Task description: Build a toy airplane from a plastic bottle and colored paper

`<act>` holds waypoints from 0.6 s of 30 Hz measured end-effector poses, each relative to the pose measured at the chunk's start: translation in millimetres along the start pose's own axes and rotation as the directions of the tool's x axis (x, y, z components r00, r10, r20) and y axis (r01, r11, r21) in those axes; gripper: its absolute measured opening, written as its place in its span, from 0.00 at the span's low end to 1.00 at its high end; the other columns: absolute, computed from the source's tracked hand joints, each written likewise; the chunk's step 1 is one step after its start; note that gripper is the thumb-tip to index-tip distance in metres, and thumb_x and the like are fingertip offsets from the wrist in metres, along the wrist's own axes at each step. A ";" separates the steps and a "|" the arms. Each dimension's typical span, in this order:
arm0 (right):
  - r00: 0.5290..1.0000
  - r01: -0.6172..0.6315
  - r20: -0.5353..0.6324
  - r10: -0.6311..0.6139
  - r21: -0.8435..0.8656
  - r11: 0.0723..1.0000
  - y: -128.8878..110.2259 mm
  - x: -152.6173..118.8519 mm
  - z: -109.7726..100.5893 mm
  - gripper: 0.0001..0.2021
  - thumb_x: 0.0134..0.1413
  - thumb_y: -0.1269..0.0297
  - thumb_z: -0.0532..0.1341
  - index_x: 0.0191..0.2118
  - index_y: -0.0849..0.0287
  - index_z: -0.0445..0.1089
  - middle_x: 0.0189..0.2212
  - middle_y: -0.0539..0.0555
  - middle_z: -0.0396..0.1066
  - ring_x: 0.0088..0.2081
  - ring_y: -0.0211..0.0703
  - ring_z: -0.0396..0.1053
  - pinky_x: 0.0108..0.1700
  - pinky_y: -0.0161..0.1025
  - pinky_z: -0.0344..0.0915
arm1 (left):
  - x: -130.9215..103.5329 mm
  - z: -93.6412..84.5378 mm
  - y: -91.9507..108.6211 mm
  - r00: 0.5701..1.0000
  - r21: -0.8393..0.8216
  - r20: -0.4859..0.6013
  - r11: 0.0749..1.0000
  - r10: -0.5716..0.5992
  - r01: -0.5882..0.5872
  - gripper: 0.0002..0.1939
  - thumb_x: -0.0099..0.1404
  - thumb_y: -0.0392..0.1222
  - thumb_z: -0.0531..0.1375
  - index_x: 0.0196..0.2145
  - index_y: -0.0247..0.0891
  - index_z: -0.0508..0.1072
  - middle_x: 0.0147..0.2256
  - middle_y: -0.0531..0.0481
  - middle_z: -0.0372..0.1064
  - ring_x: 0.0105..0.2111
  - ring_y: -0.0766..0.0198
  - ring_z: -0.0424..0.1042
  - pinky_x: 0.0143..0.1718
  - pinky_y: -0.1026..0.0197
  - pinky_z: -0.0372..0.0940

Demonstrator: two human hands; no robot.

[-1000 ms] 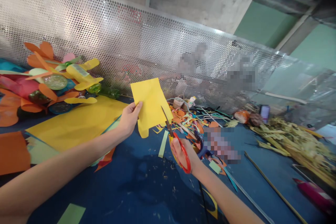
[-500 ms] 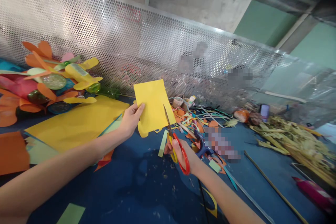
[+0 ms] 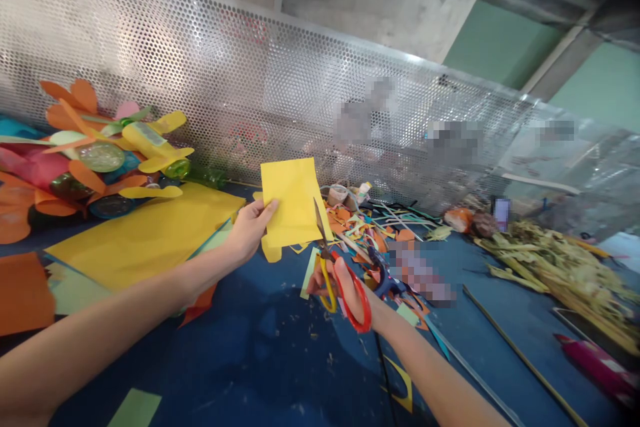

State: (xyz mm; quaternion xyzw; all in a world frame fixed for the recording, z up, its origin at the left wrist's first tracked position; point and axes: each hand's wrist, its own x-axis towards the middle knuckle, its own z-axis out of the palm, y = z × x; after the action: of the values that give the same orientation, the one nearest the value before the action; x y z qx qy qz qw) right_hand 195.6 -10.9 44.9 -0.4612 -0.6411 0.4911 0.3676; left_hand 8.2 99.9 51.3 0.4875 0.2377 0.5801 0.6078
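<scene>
Yellow rectangular sheet of paper (image 3: 293,203) hangs raised in front of the person, above the blue tabletop (image 3: 280,360) and near the middle of the view. Its long axis runs close to upright, the top edge leaning slightly to the left; its broad face is turned toward the person. The left hand (image 3: 253,227) pinches its left edge, thumb flat on the near face and the fingers partly hidden behind.

At the lower right of the sheet stand metal scissors with one red and one yellow handle loop (image 3: 327,257). Their long axis slants — tip up and a little left, loops down and right — and a blade lies across the near face beside the right edge. The right hand (image 3: 347,290) is closed around the loops, its thumb through the red one.

Below the sheet's lower left corner shows a rounded yellow paper piece (image 3: 271,252); whether it touches the sheet I cannot tell. Just left of the right hand lies a narrow pale green paper strip (image 3: 307,270), and behind the scissors spreads a pile of multicoloured paper scraps (image 3: 345,217).

Farther left, a large yellow paper sheet (image 3: 150,233) lies flat, with a heap of petal-shaped paper pieces and plastic bottles (image 3: 87,177) beyond it. Well to the right are a thin brown stick (image 3: 515,347) and pale dried stalks (image 3: 575,273); a perforated metal panel (image 3: 225,73) rises behind everything.
</scene>
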 end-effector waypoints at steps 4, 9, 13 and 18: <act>0.999 -0.046 0.012 0.045 0.059 0.997 3.8 1.3 -0.5 0.29 0.54 0.37 0.38 0.28 0.58 0.61 0.29 0.55 0.68 0.35 0.44 0.69 0.41 0.42 0.66 | 0.2 -1.2 -0.9 0.999 0.043 0.035 0.999 -0.020 0.018 0.15 0.56 0.50 0.61 0.35 0.36 0.74 0.30 0.48 0.75 0.28 0.60 0.73 0.28 0.61 0.67; 0.998 -0.057 -0.032 0.059 0.058 0.997 4.3 4.5 1.8 0.29 0.52 0.36 0.42 0.28 0.58 0.62 0.28 0.55 0.68 0.35 0.44 0.69 0.43 0.43 0.65 | -3.2 -0.8 -1.1 1.000 0.181 -0.002 0.983 -0.014 0.014 0.17 0.55 0.52 0.61 0.35 0.34 0.74 0.28 0.48 0.74 0.27 0.62 0.72 0.25 0.64 0.64; 0.993 -0.076 -0.087 0.084 0.085 0.993 5.8 9.0 4.8 0.30 0.46 0.32 0.43 0.25 0.58 0.60 0.27 0.54 0.67 0.33 0.45 0.69 0.43 0.44 0.65 | -6.3 1.0 -2.6 1.000 0.194 -0.001 0.981 0.003 -0.003 0.17 0.55 0.52 0.61 0.35 0.35 0.74 0.29 0.49 0.74 0.27 0.63 0.71 0.25 0.65 0.63; 0.986 -0.035 -0.162 0.035 0.004 0.999 5.1 9.0 6.2 0.29 0.45 0.31 0.44 0.23 0.57 0.57 0.25 0.53 0.65 0.31 0.44 0.68 0.40 0.42 0.66 | -8.6 2.5 -4.1 0.999 0.140 0.037 0.990 -0.018 0.012 0.16 0.57 0.51 0.59 0.37 0.36 0.73 0.32 0.49 0.74 0.28 0.63 0.71 0.26 0.64 0.64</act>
State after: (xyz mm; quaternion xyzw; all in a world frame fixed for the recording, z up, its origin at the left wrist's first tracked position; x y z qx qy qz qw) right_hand 188.3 -3.6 38.6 -0.5108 -0.6006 0.4586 0.4099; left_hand 10.5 91.6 46.4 0.5380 0.2696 0.5481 0.5810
